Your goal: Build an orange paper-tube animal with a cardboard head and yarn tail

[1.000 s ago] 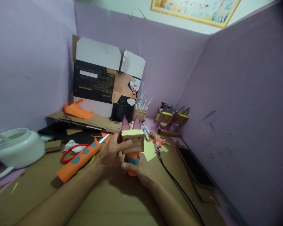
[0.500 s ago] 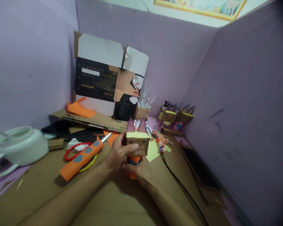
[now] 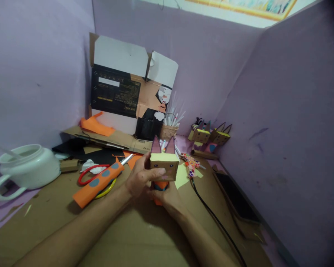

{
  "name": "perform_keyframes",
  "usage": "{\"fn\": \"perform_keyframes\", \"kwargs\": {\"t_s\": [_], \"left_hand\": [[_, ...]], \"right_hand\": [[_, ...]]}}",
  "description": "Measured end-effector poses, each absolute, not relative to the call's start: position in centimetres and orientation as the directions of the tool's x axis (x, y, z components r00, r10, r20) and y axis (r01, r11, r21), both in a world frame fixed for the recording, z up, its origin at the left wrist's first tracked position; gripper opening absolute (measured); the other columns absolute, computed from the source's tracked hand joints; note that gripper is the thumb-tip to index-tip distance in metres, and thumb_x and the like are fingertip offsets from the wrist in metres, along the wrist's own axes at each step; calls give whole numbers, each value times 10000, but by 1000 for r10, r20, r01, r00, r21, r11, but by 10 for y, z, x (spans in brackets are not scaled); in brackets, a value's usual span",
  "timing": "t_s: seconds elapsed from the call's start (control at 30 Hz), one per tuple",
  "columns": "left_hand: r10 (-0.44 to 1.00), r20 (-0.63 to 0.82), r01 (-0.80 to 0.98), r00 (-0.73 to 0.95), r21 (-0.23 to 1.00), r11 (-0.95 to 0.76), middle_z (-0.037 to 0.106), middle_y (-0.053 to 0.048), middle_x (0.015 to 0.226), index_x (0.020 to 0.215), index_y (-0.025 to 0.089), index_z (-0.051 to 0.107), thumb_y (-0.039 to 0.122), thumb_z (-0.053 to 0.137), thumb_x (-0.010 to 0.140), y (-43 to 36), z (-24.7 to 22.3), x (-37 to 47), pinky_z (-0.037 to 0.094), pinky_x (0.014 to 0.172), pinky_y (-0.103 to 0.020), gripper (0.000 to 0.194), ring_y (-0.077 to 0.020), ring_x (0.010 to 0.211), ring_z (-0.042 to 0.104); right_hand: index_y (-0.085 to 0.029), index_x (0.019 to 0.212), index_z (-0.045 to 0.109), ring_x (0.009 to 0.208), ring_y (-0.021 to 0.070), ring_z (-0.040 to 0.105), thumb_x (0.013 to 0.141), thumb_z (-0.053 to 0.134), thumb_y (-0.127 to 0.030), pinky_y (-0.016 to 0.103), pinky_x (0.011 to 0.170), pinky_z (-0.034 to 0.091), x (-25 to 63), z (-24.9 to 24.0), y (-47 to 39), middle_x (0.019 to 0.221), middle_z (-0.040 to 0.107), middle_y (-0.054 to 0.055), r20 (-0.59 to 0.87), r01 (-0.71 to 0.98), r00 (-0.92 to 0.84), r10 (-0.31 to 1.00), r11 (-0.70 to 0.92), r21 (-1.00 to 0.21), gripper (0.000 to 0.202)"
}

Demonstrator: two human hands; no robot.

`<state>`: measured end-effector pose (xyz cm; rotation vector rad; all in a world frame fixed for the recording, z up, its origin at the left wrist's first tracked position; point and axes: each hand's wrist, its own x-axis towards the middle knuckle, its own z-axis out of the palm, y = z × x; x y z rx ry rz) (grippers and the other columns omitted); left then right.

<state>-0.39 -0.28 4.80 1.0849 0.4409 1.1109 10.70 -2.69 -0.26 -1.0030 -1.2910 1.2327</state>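
Note:
A cardboard cat figure [image 3: 170,167] is held upright between both hands, above the cardboard-covered table [image 3: 122,237]. Its boxy head has a pale yellow top, pointed purple ears and a drawn face. Below the head, part of an orange body [image 3: 159,186] with a dark blue patch shows. My left hand [image 3: 140,176] grips the head's left side, the thumb lying across the drawn face. Around the orange body, my right hand [image 3: 167,196] is closed; its fingers are partly hidden behind the figure. Left of my hands, an orange paper tube with blue-grey dots [image 3: 98,184] rests over red-and-yellow-handled scissors [image 3: 85,177].
A white pot [image 3: 30,167] stands at the left. Behind are a flattened box [image 3: 114,89] and a cup of sticks [image 3: 169,131]. Similar cat figures [image 3: 221,136] stand at the back right. A patterned glue gun [image 3: 190,163] trails a black cord; a phone [image 3: 238,196] lies along the right wall.
The view has shifted slightly, so the surroundings appear a little farther right and higher. Both hands keep the same hold on the cat figure.

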Motion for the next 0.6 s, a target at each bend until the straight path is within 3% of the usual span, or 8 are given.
{"fn": "perform_keyframes", "kwargs": {"t_s": [0.13, 0.23, 0.43, 0.6], "left_hand": [[885, 222, -526, 409, 850, 30, 679, -60, 884, 1007, 161, 569, 188, 704, 653, 6, 54, -12, 518, 695, -319, 380, -218, 772, 651], [911, 210, -516, 355, 857, 3, 681, -50, 855, 973, 154, 579, 199, 722, 640, 14, 54, -17, 519, 688, -313, 365, -205, 744, 651], [905, 232, -508, 358, 861, -19, 664, -79, 990, 1027, 148, 578, 192, 742, 631, 18, 43, -14, 487, 782, -310, 431, -220, 894, 627], [897, 239, -492, 372, 870, -28, 659, -65, 976, 1016, 155, 577, 191, 741, 636, 13, 43, -10, 483, 785, -312, 416, -206, 878, 620]], "right_hand": [[-201, 966, 601, 851, 203, 578, 585, 758, -260, 340, 778, 459, 119, 3, -25, 909, 634, 20, 177, -120, -333, 926, 145, -982, 417], [-225, 1072, 574, 912, 213, 577, 551, 785, -261, 348, 806, 449, 126, 2, -22, 991, 637, 30, 183, -181, -373, 910, 122, -976, 563], [-203, 956, 643, 848, 199, 608, 603, 744, -234, 330, 778, 461, 128, -4, -15, 917, 682, 36, 215, -166, -191, 958, 184, -969, 367], [-166, 814, 692, 689, 188, 624, 579, 730, -220, 321, 684, 484, 124, -4, -17, 760, 711, 31, 146, -119, -79, 986, 136, -984, 243]]}}
